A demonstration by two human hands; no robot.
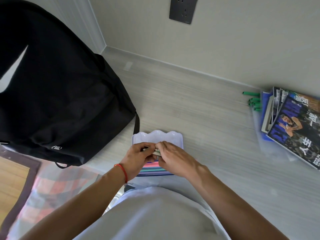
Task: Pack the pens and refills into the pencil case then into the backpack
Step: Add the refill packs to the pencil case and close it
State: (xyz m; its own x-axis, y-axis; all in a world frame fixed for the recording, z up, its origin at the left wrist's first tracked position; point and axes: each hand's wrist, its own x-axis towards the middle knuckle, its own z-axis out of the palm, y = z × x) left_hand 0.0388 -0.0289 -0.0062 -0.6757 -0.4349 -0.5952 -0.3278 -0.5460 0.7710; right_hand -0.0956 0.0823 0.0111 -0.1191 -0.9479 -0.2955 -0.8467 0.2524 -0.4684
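Note:
A pale lilac pencil case (pixel 156 136) with a wavy far rim lies open on the desk just in front of me. Over it, my left hand (pixel 138 157) and my right hand (pixel 173 159) meet, fingers pinched together on a small bundle of pens or refills (pixel 156 152), mostly hidden. Below the hands show coloured stripes, pink, teal and purple, of the case's near part (pixel 152 168). The black backpack (pixel 57 94) stands at the left of the desk, its near corner close to the case.
A stack of magazines and blue folders (pixel 292 125) lies at the right edge, with green clips (pixel 252 102) beside it. A dark wall socket (pixel 183 9) is above. A patterned cloth (pixel 52 184) covers the area at lower left.

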